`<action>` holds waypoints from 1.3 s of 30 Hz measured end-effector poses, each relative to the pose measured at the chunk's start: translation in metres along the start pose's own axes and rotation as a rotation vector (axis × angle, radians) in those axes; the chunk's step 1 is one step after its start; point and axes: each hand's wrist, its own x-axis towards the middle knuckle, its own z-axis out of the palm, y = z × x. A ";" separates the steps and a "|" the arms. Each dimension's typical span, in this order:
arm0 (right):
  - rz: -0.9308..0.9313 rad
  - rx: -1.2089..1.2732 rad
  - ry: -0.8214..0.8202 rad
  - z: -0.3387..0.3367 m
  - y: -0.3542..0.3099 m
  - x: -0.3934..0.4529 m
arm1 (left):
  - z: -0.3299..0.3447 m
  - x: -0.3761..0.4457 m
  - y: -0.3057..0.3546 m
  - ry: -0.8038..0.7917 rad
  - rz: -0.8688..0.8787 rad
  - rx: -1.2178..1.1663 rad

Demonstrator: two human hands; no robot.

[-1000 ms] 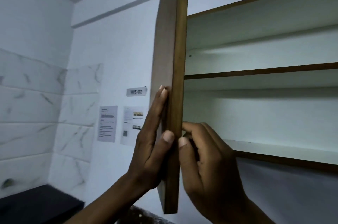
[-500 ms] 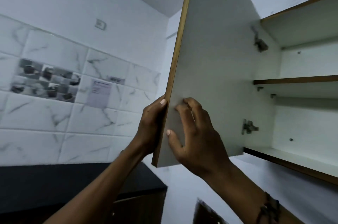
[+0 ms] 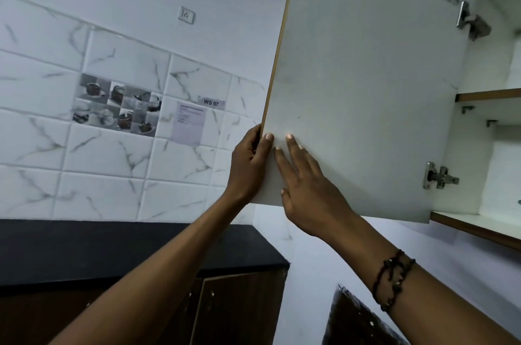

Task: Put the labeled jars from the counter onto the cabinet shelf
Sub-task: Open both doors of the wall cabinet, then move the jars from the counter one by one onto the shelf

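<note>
While left hand (image 3: 248, 164) grips cabinet door (image 3: 366, 85), right hand (image 3: 307, 192) has flattened on it.

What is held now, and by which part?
The door, by its free edge near the lower corner: the left hand grips it, the right hand presses flat on its inner face.

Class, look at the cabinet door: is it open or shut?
Open. The cabinet door is swung wide, its white inner face and both hinges showing, shelves exposed beside it; the left hand grips its edge.
</note>
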 end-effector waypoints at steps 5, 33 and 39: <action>0.008 0.047 -0.002 -0.007 -0.001 -0.010 | 0.005 -0.012 0.006 0.031 0.105 0.335; 0.865 0.263 -0.421 0.121 -0.054 -0.408 | 0.102 -0.407 -0.081 -1.162 -0.063 0.195; 1.024 0.381 -0.657 0.167 -0.071 -0.456 | 0.095 -0.470 -0.119 -1.263 -0.178 0.227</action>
